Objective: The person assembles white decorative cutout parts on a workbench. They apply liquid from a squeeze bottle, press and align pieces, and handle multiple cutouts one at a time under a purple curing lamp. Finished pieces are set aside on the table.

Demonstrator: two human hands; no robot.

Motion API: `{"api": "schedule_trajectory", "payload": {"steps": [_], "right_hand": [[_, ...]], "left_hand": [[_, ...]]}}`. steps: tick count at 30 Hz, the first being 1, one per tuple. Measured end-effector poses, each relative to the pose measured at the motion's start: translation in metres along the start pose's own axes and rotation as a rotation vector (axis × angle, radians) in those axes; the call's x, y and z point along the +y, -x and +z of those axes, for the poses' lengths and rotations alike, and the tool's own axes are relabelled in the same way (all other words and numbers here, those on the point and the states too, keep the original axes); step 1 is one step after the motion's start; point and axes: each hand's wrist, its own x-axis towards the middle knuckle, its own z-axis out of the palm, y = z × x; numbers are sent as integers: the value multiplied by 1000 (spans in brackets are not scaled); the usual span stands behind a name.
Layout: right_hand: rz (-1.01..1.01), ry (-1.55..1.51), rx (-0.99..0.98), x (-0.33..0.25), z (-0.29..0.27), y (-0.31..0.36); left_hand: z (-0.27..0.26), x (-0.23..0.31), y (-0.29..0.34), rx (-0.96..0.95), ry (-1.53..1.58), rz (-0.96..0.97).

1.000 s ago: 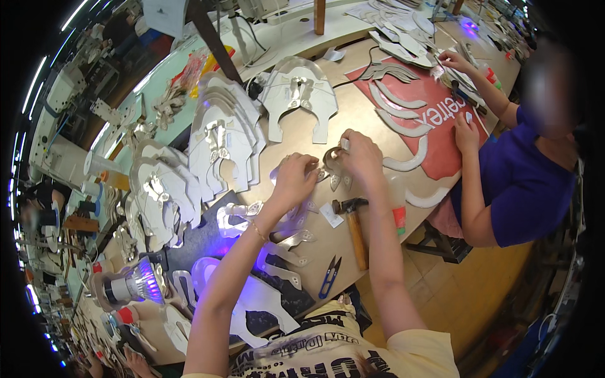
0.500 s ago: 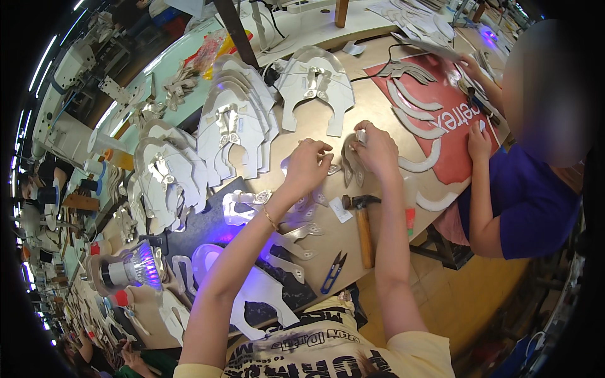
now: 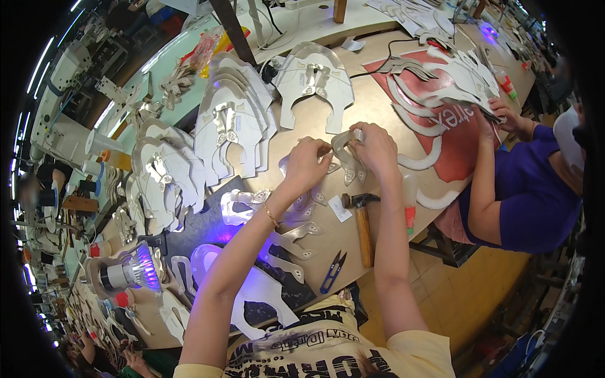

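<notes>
Between my two hands is a curved, metallic-beige shoe-upper piece [image 3: 345, 154] with small holes at its lower ends. My right hand [image 3: 376, 150] pinches its upper right edge. At the other edge, the fingertips of my left hand [image 3: 307, 165] are closed on it; the exact grip is partly hidden. Similar metallic pieces [image 3: 301, 233] lie fanned out under and beside my left forearm. A silvery cut piece [image 3: 242, 206] rests on the dark slab, lit violet. Close below my right hand are a wooden-handled hammer [image 3: 364, 233] and a small white paper tag [image 3: 339, 208].
Stacks of white shoe uppers [image 3: 230, 126] stand at left and centre back, with a single upper [image 3: 315, 79] beyond my hands. Blue thread snips [image 3: 333, 272] lie near the table edge. A violet-glowing lamp [image 3: 135, 271] stands at left. On the right, a co-worker [image 3: 523, 183] handles white pieces over a red sheet [image 3: 457, 154].
The piece has turned and moved left to meet my left fingertips. On the right, the co-worker has leaned back, and white pieces now lie over the red sheet.
</notes>
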Motion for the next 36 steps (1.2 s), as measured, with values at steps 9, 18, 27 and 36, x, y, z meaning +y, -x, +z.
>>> {"api": "schedule_trajectory", "payload": {"steps": [9, 18, 27, 36], "right_hand": [[54, 5, 120, -4, -1, 9], [-116, -87, 162, -6, -2, 17], [-91, -70, 32, -1, -3, 18], [-265, 88, -11, -14, -14, 26]], "left_hand": [[-1, 6, -1, -1, -51, -58], [3, 27, -14, 135, 56, 150], [6, 21, -15, 271, 255, 67], [5, -8, -49, 411, 610, -321]]}}
